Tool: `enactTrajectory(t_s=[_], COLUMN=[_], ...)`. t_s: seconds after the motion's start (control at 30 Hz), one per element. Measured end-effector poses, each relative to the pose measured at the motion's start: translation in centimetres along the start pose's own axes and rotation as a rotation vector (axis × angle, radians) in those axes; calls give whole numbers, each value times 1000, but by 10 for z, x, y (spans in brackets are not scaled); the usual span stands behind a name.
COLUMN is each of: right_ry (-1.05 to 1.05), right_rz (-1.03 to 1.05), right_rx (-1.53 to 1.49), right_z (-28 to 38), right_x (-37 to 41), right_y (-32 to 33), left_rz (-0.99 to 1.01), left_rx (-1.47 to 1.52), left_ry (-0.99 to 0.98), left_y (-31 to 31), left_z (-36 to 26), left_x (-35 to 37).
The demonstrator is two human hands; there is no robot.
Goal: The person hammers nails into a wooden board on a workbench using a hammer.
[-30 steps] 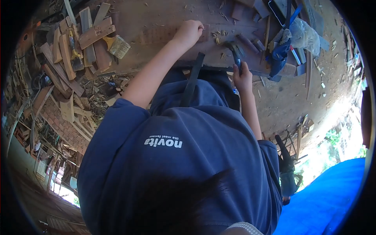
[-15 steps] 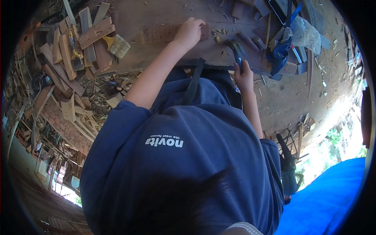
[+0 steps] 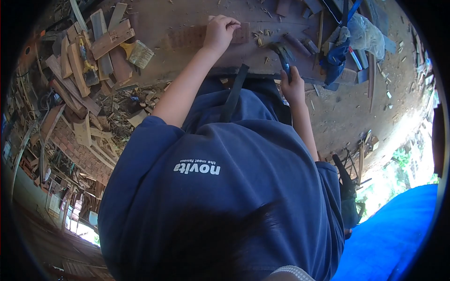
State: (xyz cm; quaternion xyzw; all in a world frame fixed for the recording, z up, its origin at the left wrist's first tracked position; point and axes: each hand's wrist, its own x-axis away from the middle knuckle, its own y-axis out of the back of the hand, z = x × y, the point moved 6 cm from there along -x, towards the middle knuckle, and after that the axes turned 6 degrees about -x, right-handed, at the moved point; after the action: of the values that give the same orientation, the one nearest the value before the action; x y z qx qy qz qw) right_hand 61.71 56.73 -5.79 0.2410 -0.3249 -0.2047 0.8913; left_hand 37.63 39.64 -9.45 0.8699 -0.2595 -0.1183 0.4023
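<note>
My left hand [image 3: 219,35] is over a reddish-brown wooden strip [image 3: 242,33] marked with rows of small dots. Its thumb and fingertips are pinched together above the strip's right part; whatever they hold is too small to make out. My right hand [image 3: 293,87] is wrapped around the blue handle of a claw hammer [image 3: 283,55]. The hammer's dark head points away from me and sits low, near or against the work surface. Much of the handle is hidden inside my fist.
On the left lie stacked wood offcuts [image 3: 77,65] and a paintbrush [image 3: 139,54]. To the right are a clear plastic bag [image 3: 366,37], a crumpled blue bag [image 3: 335,63] and a red-and-white marker [image 3: 355,58]. Wood chips dot the bench [image 3: 187,61]. Another person [image 3: 349,201] is at lower right.
My left hand has shifted a little left and away from me along the strip, its fingers still pinched. The hammer and right hand have barely moved.
</note>
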Motion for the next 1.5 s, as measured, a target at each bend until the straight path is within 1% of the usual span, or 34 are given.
enactTrajectory(t_s=[0.13,0.2,0.33,0.4,0.43,0.5,0.6,0.7,0.73,0.77,0.8,0.83,0.9,0.97,1.07,1.1,1.17,1.23,1.3,1.37,1.4,1.43,1.47,1.5], right_ry=[-13,-7,-17,-36,-30,-24,6,-11,23,56,61,94,124,251,300,303,373,366,353,315,310,352,398,398], right_rz=[7,11,13,19,21,24,12,34,33,33,41,27,18,1,-40,-32,-58,-1,56,154,162,134,106,113], right_rx=[0,0,12,19,13,10,11,16,-23,-62,-59,-63,-63,-102,-124,-120,-103,-79,-54,78,82,85,88,93], right_z=[-1,-2,-6,-8,-7,-7,-4,5,9,14,18,26,40,66,85,84,86,87,91,91,89,88,87,84], right_x=[0,-1,-2,-2,-3,-3,-4,-2,-1,-1,0,0,0,-2,-2,-3,-5,-10,-15,-18,-17,-14,-12,-11], right_y=[0,0,-1,-1,-2,-2,-1,2,3,3,1,0,-4,-8,-15,-19,-23,-28,-31,-37,-39,-39,-39,-41], left_rz=[-7,28,33,29,28,-10,-49,-37,-45,-34,-23,-28,-54,-64,-87,-97,-121,-145,-170,-164,-158,-157,-130,-104], left_rx=[29,55,65,37,39,-14,-40,-43,-45,19,83,81,136,137,123,110,96,83,69,111,150,154,120,85], left_ry=[0,15,-3,-86,-84,-156,-180,-183,-177,-154,-130,-123,-193,-160,-123,-121,-136,-147,-202,-196,-203,-194,-184,-173], left_y=[1,-3,-2,-2,-2,-1,0,3,1,-1,-3,-4,-4,-7,-10,-11,-8,-5,-3,-3,-2,-1,-1,-1], left_z=[1,3,0,-6,-5,-9,-11,-17,-15,-12,-7,-4,-3,0,3,3,0,0,-1,0,-1,-2,-2,-3], left_x=[2,1,0,2,3,5,6,7,7,8,9,9,11,12,13,13,14,15,15,15,16,16,14,13])
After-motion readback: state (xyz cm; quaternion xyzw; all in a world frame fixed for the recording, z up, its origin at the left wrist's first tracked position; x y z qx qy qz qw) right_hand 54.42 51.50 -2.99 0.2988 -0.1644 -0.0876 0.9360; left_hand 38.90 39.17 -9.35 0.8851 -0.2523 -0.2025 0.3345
